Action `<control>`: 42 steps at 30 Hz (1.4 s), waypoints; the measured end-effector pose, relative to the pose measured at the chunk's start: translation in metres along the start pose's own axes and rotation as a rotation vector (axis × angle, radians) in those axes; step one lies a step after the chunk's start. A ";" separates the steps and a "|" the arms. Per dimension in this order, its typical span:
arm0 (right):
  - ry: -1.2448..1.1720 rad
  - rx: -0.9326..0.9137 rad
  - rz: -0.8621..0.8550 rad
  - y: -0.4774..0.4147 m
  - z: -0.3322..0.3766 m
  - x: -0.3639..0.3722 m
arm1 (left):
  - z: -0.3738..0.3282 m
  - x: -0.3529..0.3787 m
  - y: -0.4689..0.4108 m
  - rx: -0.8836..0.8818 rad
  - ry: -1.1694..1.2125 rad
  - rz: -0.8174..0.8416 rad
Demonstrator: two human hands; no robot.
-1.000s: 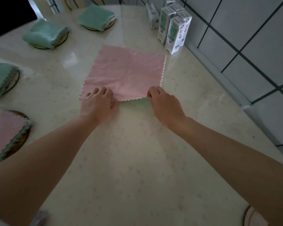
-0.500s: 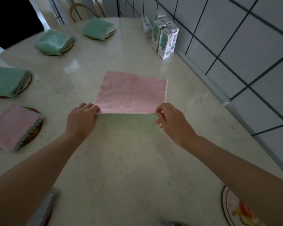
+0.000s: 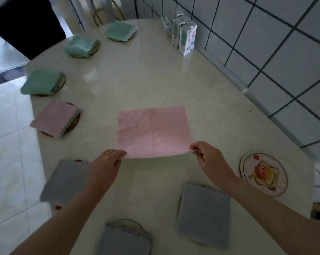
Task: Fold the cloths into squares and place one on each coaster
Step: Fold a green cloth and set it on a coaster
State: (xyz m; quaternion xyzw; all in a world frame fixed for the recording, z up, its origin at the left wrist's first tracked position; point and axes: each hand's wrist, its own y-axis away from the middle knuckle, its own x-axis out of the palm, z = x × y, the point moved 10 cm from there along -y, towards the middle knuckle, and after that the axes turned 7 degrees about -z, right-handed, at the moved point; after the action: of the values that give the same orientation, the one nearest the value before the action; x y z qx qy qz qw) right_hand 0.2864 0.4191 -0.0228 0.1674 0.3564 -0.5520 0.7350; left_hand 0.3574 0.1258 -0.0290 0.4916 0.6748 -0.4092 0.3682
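Note:
A pink cloth [image 3: 153, 130] lies spread on the pale table [image 3: 155, 74], its near edge lifted. My left hand [image 3: 104, 167] pinches the near left corner and my right hand [image 3: 208, 159] pinches the near right corner. A bare round coaster with a cartoon picture [image 3: 263, 174] sits to the right of my right hand. Folded cloths rest on other coasters: a pink one [image 3: 54, 118] at the left, green ones [image 3: 41, 81] [image 3: 80, 46] [image 3: 121, 30] toward the back left, and grey ones [image 3: 65, 181] [image 3: 204, 207] [image 3: 124, 240] near me.
Several white drink cartons [image 3: 185, 36] stand at the back by the tiled wall [image 3: 266, 43]. A chair back [image 3: 107, 13] shows beyond the table's far end. The table's left edge drops to a light tiled floor [image 3: 8, 144].
Both hands have drawn the pink cloth's near edge toward me and raised it. The view has pulled back, bringing the grey cloths and the bare coaster into sight.

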 end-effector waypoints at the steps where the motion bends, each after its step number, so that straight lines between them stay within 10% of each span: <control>1: 0.010 0.008 -0.010 0.012 0.000 -0.002 | 0.000 -0.001 0.013 -0.016 0.040 0.022; 18: -0.225 0.442 -0.061 0.066 -0.013 -0.009 | 0.063 0.015 0.121 -0.895 0.871 0.074; 42: 0.006 0.524 -0.053 -0.067 -0.075 0.060 | 0.109 0.060 0.019 -0.826 0.487 -0.037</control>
State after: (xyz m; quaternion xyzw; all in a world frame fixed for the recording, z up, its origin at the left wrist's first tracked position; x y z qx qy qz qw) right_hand 0.2067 0.4030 -0.1069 0.3442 0.2075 -0.6441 0.6508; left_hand 0.3715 0.0514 -0.1291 0.3734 0.8563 0.0139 0.3565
